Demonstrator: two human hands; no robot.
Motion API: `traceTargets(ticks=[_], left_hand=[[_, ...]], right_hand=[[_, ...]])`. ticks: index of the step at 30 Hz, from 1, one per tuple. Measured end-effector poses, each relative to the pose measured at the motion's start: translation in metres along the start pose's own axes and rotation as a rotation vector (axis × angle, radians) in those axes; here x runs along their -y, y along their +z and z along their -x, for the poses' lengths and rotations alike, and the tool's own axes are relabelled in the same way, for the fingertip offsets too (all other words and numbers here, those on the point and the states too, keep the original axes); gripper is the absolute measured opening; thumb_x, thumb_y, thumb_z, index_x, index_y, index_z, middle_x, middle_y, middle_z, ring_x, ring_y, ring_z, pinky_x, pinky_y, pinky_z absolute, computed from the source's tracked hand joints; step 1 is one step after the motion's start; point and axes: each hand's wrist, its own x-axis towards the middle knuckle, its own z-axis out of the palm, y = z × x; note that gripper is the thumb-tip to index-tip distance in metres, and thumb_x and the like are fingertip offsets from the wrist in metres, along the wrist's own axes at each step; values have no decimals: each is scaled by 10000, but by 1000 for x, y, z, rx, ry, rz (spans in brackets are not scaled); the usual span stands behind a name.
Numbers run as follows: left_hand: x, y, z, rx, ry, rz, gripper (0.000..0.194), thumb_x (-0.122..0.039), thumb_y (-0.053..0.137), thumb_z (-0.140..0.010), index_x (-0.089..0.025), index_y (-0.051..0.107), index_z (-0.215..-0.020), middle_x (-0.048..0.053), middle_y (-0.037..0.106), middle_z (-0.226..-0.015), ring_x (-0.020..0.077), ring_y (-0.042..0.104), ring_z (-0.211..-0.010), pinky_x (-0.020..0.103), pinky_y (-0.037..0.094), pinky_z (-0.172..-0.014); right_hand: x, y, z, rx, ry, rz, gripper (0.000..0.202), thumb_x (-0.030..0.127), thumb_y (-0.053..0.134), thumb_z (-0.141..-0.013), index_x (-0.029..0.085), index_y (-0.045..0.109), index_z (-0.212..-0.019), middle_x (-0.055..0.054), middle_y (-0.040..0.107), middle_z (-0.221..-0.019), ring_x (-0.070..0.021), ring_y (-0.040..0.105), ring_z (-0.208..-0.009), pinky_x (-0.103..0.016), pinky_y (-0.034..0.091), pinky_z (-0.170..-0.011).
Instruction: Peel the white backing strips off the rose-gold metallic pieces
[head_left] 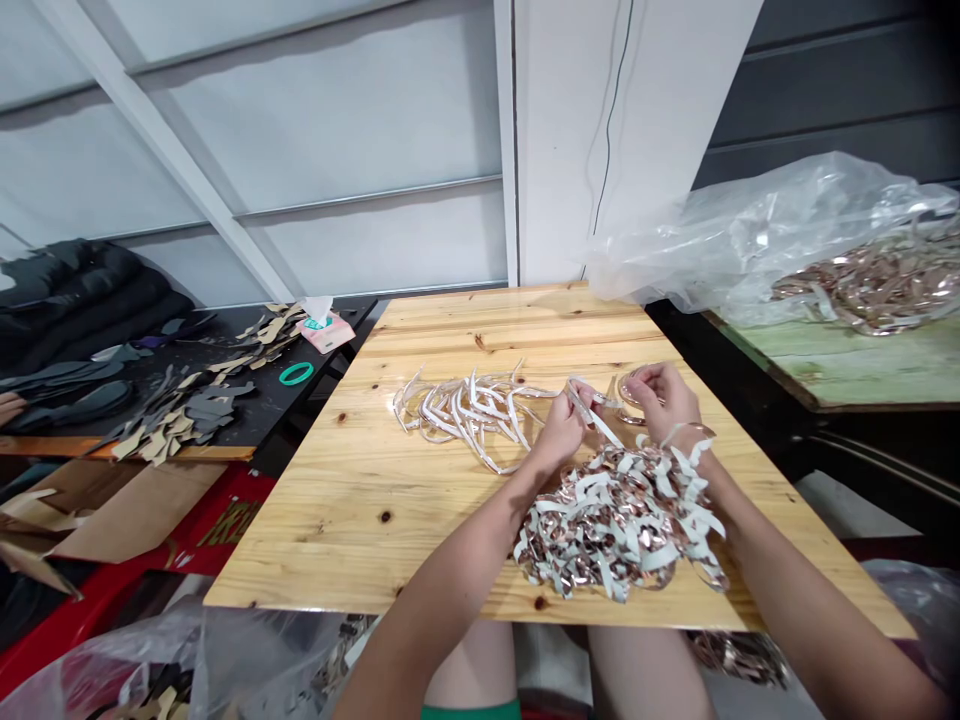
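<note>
My left hand (564,425) is closed on a thin strip (600,415), pale on one face, above the wooden table. To its right, my right hand (663,400) pinches a curled, shiny rose-gold strip (630,388); whether both hands hold the same piece I cannot tell. Below the hands lies a big tangled heap of curly strips (622,520), white on one side and metallic rose-gold on the other. Left of my left hand, a looser bunch of straighter strips (472,405) is spread out, some of them reaching toward that hand.
The wooden table (352,540) fills the middle. At left, a dark table (247,400) carries cut pieces, a tissue pack (326,330) and a green ring (296,373). A cardboard box (142,505) stands below it. At right, a plastic bag (757,235) holds more shiny strips.
</note>
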Motion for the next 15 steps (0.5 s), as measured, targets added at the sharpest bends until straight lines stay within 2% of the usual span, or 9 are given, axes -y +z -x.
traceTargets(ticks=[1,2,3,5,7,9,11,15], left_hand=[[-2,-1,2,-14,17,-42,489,-694,485,-938,-212,472,-861,-12,525,-740,131,511,-675,272,477,-705],[-4,-2,3,-26,30,-79,475,-680,470,-952,-213,471,-865,-11,522,-753,132,508,-693,271,476,-725],[-5,-2,4,-33,33,-106,462,-667,467,-960,-214,472,-869,-8,523,-769,134,508,-712,271,476,-744],[-6,-3,6,-46,16,-127,428,-635,484,-965,-216,476,-875,-4,528,-796,140,506,-735,273,474,-757],[-5,-3,5,-55,3,-106,374,-578,524,-961,-217,481,-871,-5,525,-796,142,498,-728,272,468,-739],[-5,-5,3,-21,-1,-59,289,-484,606,-920,-210,521,-890,-5,539,-800,140,498,-713,269,458,-716],[-4,-8,0,19,-28,7,221,-399,629,-870,-195,596,-948,12,586,-838,141,514,-710,271,454,-703],[-2,-12,-4,109,-106,219,335,-369,606,-773,-160,687,-1022,63,668,-935,165,575,-745,268,451,-659]], right_hand=[[3,-2,2,-13,-2,-7,306,531,719,-810,255,593,-849,-24,600,-707,-188,529,-607,-313,430,-559],[7,-4,5,32,16,-30,308,531,723,-817,246,609,-852,-22,606,-708,-173,518,-590,-301,416,-545],[10,-5,7,140,51,-69,320,544,709,-830,233,632,-835,-17,595,-675,-158,497,-555,-292,394,-518],[18,-3,13,448,146,-148,360,560,700,-833,204,676,-786,-8,566,-602,-140,462,-501,-283,350,-477],[25,1,17,653,216,-183,345,527,765,-780,188,706,-769,-9,584,-600,-143,483,-510,-278,345,-481],[29,5,19,682,234,-211,296,473,810,-741,190,726,-771,-26,636,-669,-166,543,-579,-282,383,-523],[32,7,19,613,221,-245,262,450,809,-735,198,744,-765,-44,662,-729,-182,574,-634,-290,409,-556],[33,4,16,497,233,-245,268,446,799,-733,193,717,-697,-30,611,-664,-147,500,-551,-284,366,-512]])
